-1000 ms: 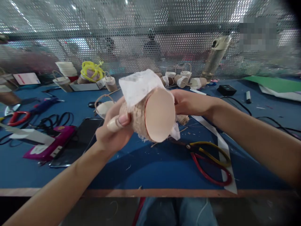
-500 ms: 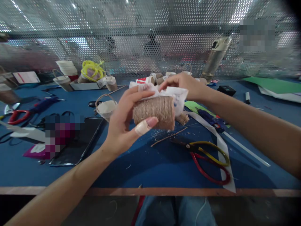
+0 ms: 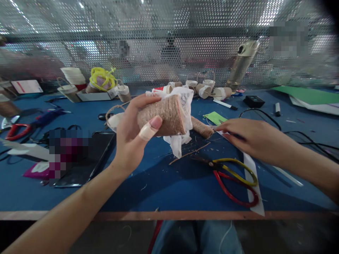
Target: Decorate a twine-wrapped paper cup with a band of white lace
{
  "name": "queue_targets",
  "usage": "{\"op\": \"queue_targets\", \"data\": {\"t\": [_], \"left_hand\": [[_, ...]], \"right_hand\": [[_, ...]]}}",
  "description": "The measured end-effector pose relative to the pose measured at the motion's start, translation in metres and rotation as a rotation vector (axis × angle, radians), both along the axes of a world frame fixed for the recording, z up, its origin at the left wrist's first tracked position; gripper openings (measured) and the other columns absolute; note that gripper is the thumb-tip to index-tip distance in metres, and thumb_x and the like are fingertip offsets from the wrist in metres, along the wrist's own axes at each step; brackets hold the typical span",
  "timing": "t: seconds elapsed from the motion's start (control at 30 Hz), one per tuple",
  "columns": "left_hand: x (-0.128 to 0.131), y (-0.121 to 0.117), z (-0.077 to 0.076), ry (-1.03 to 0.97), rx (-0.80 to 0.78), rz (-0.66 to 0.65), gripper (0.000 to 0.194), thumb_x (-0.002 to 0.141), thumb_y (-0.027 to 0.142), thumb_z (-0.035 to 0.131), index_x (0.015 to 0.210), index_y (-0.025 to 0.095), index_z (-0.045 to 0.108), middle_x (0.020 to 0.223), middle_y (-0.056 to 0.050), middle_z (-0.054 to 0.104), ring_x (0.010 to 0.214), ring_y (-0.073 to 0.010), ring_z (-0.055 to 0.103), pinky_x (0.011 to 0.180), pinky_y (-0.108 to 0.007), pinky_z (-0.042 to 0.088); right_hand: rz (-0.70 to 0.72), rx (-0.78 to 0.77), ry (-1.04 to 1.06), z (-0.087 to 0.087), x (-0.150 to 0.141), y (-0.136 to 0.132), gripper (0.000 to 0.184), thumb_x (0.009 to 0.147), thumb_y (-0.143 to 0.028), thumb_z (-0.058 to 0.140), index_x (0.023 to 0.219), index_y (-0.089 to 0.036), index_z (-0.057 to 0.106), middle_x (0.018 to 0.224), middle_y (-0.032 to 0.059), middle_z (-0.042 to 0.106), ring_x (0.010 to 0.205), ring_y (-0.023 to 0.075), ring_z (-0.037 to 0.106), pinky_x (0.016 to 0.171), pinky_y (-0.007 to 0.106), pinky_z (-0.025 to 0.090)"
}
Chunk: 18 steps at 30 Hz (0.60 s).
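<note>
Cup (image 3: 169, 114), twine-wound, clasped in left hand (image 3: 129, 141); white wrap (image 3: 177, 144), hanging at its 5 o'clock; right hand (image 3: 254, 135), 3 o'clock, grip seemingly obscured, unclear; scissors (image 3: 211, 164), 4 o'clock

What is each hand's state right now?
Left hand: closed, holding the brown twine-wrapped tapered cup.
Right hand: partly curled over the long white strip; grip cannot be told.

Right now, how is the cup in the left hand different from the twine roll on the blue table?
The cup is held up in the left hand; the twine roll lies on the table. The cup has white cloth around one end; the twine roll's visible part is plain. The cup looks fatter, the twine roll thinner. Both show brown twine outside.
</note>
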<state>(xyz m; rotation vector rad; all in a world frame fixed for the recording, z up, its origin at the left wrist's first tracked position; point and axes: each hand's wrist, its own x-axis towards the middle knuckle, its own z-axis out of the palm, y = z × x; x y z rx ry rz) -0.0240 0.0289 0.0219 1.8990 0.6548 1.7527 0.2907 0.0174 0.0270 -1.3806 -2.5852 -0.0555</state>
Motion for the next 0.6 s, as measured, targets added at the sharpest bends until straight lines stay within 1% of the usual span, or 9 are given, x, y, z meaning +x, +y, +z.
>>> {"op": "queue_targets", "data": {"t": [0.07,0.13,0.17,0.2,0.27,0.37,0.43,0.5,0.6], "left_hand": [[0.000,0.001,-0.003,0.035,-0.109,-0.003,0.028,0.093,0.038,0.070,0.118,0.026,0.070,0.119,-0.001,0.066,0.113,-0.0256,0.059,0.101,-0.039,0.047],[0.000,0.000,-0.005,0.121,-0.218,-0.025,0.030,0.092,0.038,0.071,0.118,0.025,0.069,0.117,-0.003,0.067,0.107,-0.0252,0.061,0.091,-0.036,0.052],[0.001,-0.001,-0.005,0.166,-0.251,-0.042,0.031,0.091,0.039,0.072,0.118,0.024,0.069,0.117,-0.004,0.067,0.106,-0.0252,0.062,0.087,-0.035,0.053],[0.001,-0.003,-0.006,0.208,-0.266,-0.061,0.032,0.091,0.039,0.072,0.119,0.024,0.069,0.118,-0.005,0.067,0.106,-0.0255,0.062,0.086,-0.035,0.054],[0.002,-0.007,-0.005,0.268,-0.258,-0.111,0.033,0.090,0.038,0.072,0.121,0.025,0.068,0.123,-0.006,0.065,0.112,-0.0270,0.061,0.091,-0.036,0.054],[0.004,-0.011,-0.005,0.320,-0.227,-0.193,0.034,0.090,0.035,0.072,0.123,0.026,0.067,0.129,-0.008,0.063,0.121,-0.0286,0.057,0.101,-0.038,0.050],[0.005,-0.012,-0.005,0.349,-0.237,-0.230,0.034,0.089,0.034,0.073,0.122,0.027,0.068,0.128,-0.008,0.062,0.121,-0.0293,0.057,0.098,-0.038,0.052],[0.004,-0.011,-0.006,0.370,-0.254,-0.238,0.034,0.089,0.034,0.073,0.122,0.028,0.068,0.127,-0.009,0.062,0.120,-0.0303,0.058,0.094,-0.038,0.054],[0.003,-0.008,-0.007,0.367,-0.237,-0.215,0.035,0.088,0.035,0.073,0.122,0.028,0.069,0.126,-0.008,0.064,0.120,-0.0308,0.058,0.099,-0.040,0.051]], "right_hand": [[-0.140,0.060,0.017,-0.005,0.030,-0.008,0.033,0.101,-0.028,0.040,0.126,-0.023,0.061,0.127,0.0125,0.069,0.116,0.0299,0.067,0.096,0.048,0.054],[-0.213,0.035,-0.004,-0.007,0.061,-0.011,0.032,0.098,-0.024,0.044,0.127,-0.023,0.058,0.131,0.0171,0.064,0.119,0.0319,0.065,0.099,0.049,0.052],[-0.212,0.021,0.002,-0.008,0.074,-0.010,0.033,0.095,-0.022,0.047,0.126,-0.024,0.057,0.132,0.0184,0.063,0.121,0.0330,0.064,0.100,0.050,0.051],[-0.184,-0.041,0.001,-0.010,0.086,-0.007,0.035,0.094,-0.021,0.050,0.128,-0.025,0.057,0.135,0.0190,0.062,0.125,0.0328,0.061,0.104,0.049,0.049],[-0.137,-0.136,0.058,-0.015,0.102,-0.001,0.040,0.095,-0.020,0.048,0.135,-0.025,0.054,0.145,0.0198,0.056,0.137,0.0302,0.053,0.114,0.047,0.041],[-0.093,-0.240,0.121,-0.023,0.112,0.007,0.039,0.099,-0.024,0.046,0.136,-0.027,0.057,0.143,0.0185,0.059,0.133,0.0264,0.058,0.112,0.044,0.043],[-0.066,-0.244,0.150,-0.025,0.114,0.010,0.035,0.099,-0.027,0.048,0.131,-0.029,0.062,0.136,0.0184,0.064,0.125,0.0261,0.064,0.106,0.044,0.048],[-0.041,-0.240,0.152,-0.024,0.116,0.011,0.032,0.099,-0.029,0.050,0.128,-0.032,0.064,0.132,0.0183,0.066,0.120,0.0262,0.066,0.101,0.042,0.050],[-0.045,-0.246,0.118,-0.021,0.120,0.012,0.032,0.100,-0.030,0.049,0.130,-0.034,0.061,0.133,0.0182,0.063,0.121,0.0252,0.064,0.102,0.040,0.048]]}}
